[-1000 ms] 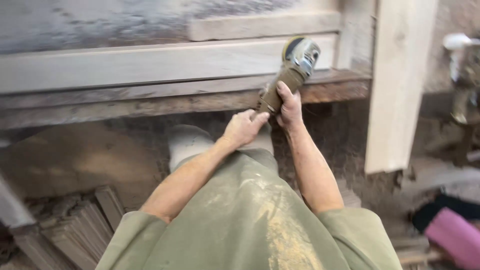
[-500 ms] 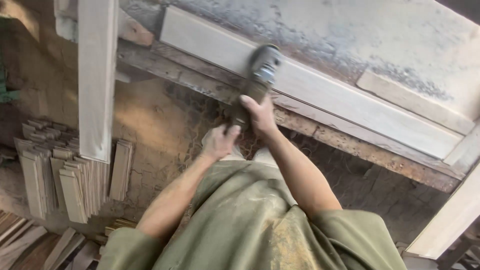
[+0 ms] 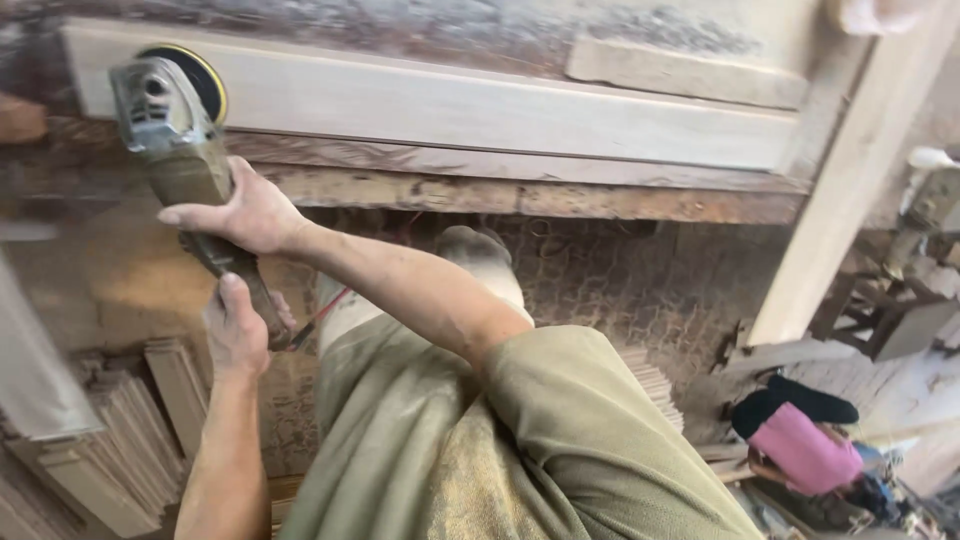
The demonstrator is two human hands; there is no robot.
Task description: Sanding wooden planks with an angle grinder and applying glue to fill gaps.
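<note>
Tool: an angle grinder (image 3: 175,130) with a grey head and a yellow-rimmed sanding disc, up at the left end of the work.
Right hand: the right hand (image 3: 245,212) was wrapped around the grinder's body just behind the head, grip closed tight on it, arm stretched across from the right.
Left hand: the left hand (image 3: 238,328) had its grip closed on the tail end of the grinder's handle, lower down, right where a reddish cord (image 3: 318,315) came out.
Disc: sat flat against the pale wooden board (image 3: 470,105), near that board's left end.
Board: long, light-coloured, lying along the bench (image 3: 560,198), which had a rough, worn front edge.
Beside it: a pale upright post (image 3: 850,200) leaned at the right.
Down low: stacks of small wooden slats (image 3: 120,450) on the floor at the left, sawdust all over.
Far right: another person in a pink top (image 3: 805,450) crouched down, well apart from the grinder.
</note>
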